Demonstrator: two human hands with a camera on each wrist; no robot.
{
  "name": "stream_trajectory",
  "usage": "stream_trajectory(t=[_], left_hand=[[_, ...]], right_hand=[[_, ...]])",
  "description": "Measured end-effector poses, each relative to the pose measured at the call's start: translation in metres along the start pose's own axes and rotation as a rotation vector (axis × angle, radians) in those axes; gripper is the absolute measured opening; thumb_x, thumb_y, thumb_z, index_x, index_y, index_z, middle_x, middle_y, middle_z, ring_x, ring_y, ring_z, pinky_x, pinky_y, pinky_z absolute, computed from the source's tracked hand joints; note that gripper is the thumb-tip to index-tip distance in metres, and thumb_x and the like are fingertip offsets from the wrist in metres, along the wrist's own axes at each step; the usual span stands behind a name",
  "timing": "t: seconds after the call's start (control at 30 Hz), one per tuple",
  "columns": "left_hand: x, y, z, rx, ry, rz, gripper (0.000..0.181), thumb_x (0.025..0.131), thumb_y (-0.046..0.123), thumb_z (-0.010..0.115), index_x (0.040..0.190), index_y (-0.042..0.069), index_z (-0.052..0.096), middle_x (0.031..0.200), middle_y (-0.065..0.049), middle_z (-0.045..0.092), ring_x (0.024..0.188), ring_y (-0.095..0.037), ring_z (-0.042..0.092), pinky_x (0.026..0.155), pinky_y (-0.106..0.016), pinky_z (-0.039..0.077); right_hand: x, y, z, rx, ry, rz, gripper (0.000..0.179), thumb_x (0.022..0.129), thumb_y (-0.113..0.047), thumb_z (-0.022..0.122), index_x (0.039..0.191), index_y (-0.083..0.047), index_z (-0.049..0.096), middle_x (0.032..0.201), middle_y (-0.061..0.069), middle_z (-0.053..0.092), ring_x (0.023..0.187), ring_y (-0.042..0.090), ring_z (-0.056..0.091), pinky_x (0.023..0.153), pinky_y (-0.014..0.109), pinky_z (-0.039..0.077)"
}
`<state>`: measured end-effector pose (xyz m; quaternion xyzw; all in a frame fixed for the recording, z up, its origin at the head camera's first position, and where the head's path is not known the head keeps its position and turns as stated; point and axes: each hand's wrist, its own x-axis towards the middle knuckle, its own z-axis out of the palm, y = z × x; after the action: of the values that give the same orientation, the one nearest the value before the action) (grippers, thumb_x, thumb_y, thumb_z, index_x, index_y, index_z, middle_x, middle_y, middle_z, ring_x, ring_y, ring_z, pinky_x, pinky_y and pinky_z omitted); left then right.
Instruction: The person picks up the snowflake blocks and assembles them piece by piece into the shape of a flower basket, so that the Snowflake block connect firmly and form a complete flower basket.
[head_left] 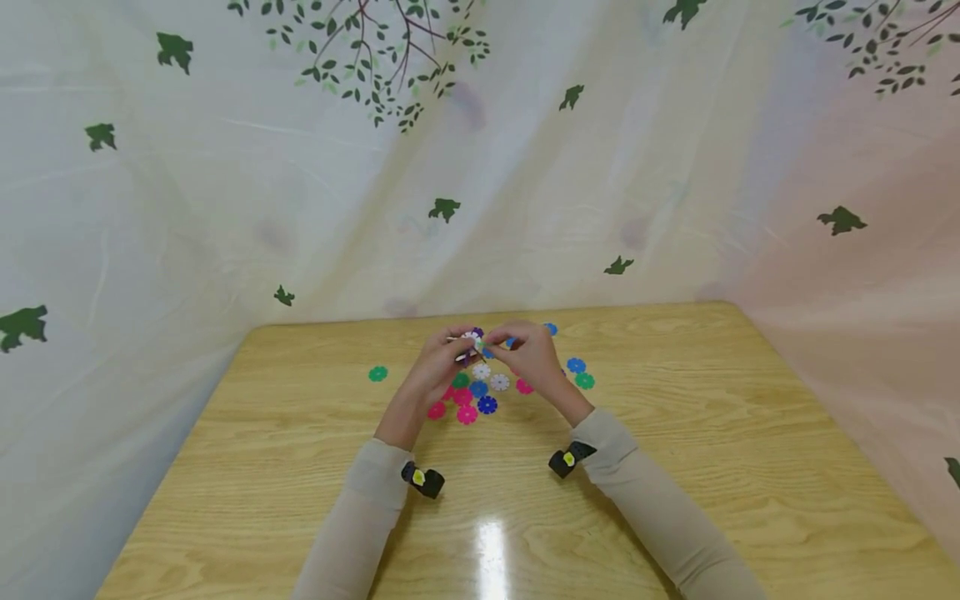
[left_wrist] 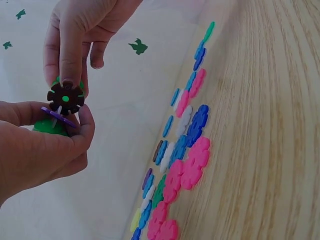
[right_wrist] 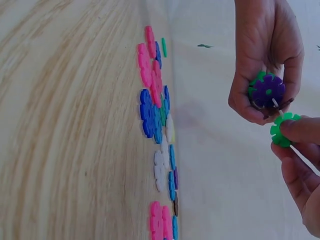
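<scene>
My left hand (head_left: 433, 367) grips a small cluster of notched flower-shaped plastic discs, raised above the far part of the table. In the cluster are a purple disc (right_wrist: 268, 91), a green disc (left_wrist: 50, 127) and a white piece standing edge-on. Thumb and fingers of my right hand (head_left: 534, 358) pinch another green disc (right_wrist: 282, 131) against the cluster's edge. A dark brown disc (left_wrist: 66, 97) sits between the two hands; its green neighbour shows through the centre hole. Fingers hide parts of the discs, so I cannot tell which are interlocked.
Loose discs lie beneath and around the hands: pink (head_left: 467, 414), dark blue (head_left: 487, 404), white (head_left: 500, 382) and others. One green disc (head_left: 377, 373) lies apart at left. The wooden table (head_left: 300, 483) ends at a hanging cloth (head_left: 337, 208) with leaf prints.
</scene>
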<state>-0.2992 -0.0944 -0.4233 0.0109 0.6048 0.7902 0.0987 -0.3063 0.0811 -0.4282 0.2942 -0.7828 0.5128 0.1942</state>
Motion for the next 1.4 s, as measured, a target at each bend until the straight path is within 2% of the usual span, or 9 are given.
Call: stream_trajectory(t=[0.13, 0.33, 0.57, 0.73, 0.87, 1.03, 1.13, 1.27, 1.4], left_hand=[[-0.001, 0.0, 0.001, -0.005, -0.012, 0.007, 0.025, 0.102, -0.003, 0.047, 0.125, -0.012, 0.051, 0.103, -0.003, 0.057, 0.093, -0.012, 0.059, 0.083, -0.021, 0.054], [-0.002, 0.0, 0.004, 0.009, -0.064, 0.028, 0.017, 0.104, 0.0, 0.046, 0.114, -0.01, 0.055, 0.097, -0.001, 0.058, 0.095, -0.018, 0.056, 0.083, -0.023, 0.052], [-0.007, 0.004, 0.01, 0.155, -0.047, 0.025, 0.034, 0.104, 0.001, 0.045, 0.135, -0.013, 0.047, 0.118, -0.011, 0.054, 0.098, -0.015, 0.059, 0.097, -0.031, 0.051], [-0.004, 0.003, 0.004, 0.14, -0.036, 0.011, 0.036, 0.104, 0.0, 0.046, 0.138, -0.011, 0.045, 0.116, -0.012, 0.053, 0.095, -0.013, 0.059, 0.093, -0.028, 0.053], [-0.001, 0.003, -0.002, 0.051, 0.042, -0.007, 0.041, 0.101, -0.001, 0.052, 0.141, -0.004, 0.045, 0.107, -0.008, 0.056, 0.087, -0.01, 0.062, 0.082, -0.021, 0.054], [-0.001, 0.004, -0.004, -0.043, 0.162, 0.012, 0.044, 0.097, -0.001, 0.06, 0.14, 0.0, 0.051, 0.103, -0.006, 0.061, 0.088, -0.01, 0.066, 0.082, -0.019, 0.056], [-0.002, 0.005, -0.001, -0.04, 0.135, 0.006, 0.043, 0.098, 0.001, 0.057, 0.141, -0.003, 0.048, 0.108, -0.007, 0.059, 0.092, -0.01, 0.063, 0.082, -0.019, 0.056], [-0.003, 0.006, 0.001, -0.006, 0.049, -0.028, 0.04, 0.1, 0.002, 0.052, 0.138, 0.0, 0.042, 0.107, -0.008, 0.056, 0.091, -0.014, 0.06, 0.078, -0.023, 0.056], [-0.006, 0.008, -0.002, -0.006, 0.02, -0.037, 0.043, 0.1, 0.001, 0.051, 0.142, 0.003, 0.041, 0.104, -0.006, 0.058, 0.094, -0.018, 0.06, 0.078, -0.023, 0.056]], right_hand=[[0.0, 0.001, -0.002, 0.065, -0.004, 0.024, 0.005, 0.084, 0.0, 0.081, 0.089, -0.001, 0.08, 0.09, 0.016, 0.078, 0.076, 0.028, 0.072, 0.064, 0.023, 0.055], [0.0, 0.004, -0.004, 0.073, 0.014, 0.026, 0.005, 0.083, 0.003, 0.081, 0.088, 0.001, 0.08, 0.088, 0.018, 0.077, 0.075, 0.025, 0.073, 0.064, 0.024, 0.059], [-0.001, 0.006, -0.004, 0.053, -0.01, 0.02, 0.003, 0.083, 0.005, 0.08, 0.086, 0.004, 0.079, 0.086, 0.018, 0.077, 0.076, 0.031, 0.074, 0.067, 0.028, 0.061], [-0.002, 0.005, -0.001, 0.065, -0.043, 0.081, 0.007, 0.084, -0.001, 0.081, 0.091, 0.001, 0.079, 0.091, 0.016, 0.077, 0.08, 0.027, 0.074, 0.068, 0.027, 0.061], [-0.001, 0.004, 0.0, 0.085, -0.1, 0.102, 0.013, 0.086, -0.004, 0.081, 0.098, -0.002, 0.08, 0.097, 0.016, 0.077, 0.087, 0.025, 0.074, 0.069, 0.024, 0.061], [0.0, 0.001, 0.0, 0.129, -0.146, 0.112, 0.016, 0.087, -0.003, 0.078, 0.104, 0.0, 0.079, 0.103, 0.017, 0.076, 0.091, 0.029, 0.075, 0.071, 0.024, 0.061], [0.0, 0.0, 0.001, 0.144, -0.135, 0.127, 0.016, 0.086, -0.003, 0.08, 0.102, 0.002, 0.078, 0.101, 0.019, 0.076, 0.09, 0.031, 0.074, 0.07, 0.022, 0.06], [-0.001, -0.001, 0.003, 0.16, -0.105, 0.148, 0.016, 0.084, 0.0, 0.081, 0.1, 0.003, 0.078, 0.1, 0.021, 0.076, 0.088, 0.036, 0.073, 0.067, 0.018, 0.058], [-0.001, -0.004, 0.002, 0.156, -0.115, 0.163, 0.018, 0.084, 0.002, 0.08, 0.101, 0.006, 0.077, 0.102, 0.023, 0.075, 0.092, 0.04, 0.073, 0.069, 0.015, 0.057]])
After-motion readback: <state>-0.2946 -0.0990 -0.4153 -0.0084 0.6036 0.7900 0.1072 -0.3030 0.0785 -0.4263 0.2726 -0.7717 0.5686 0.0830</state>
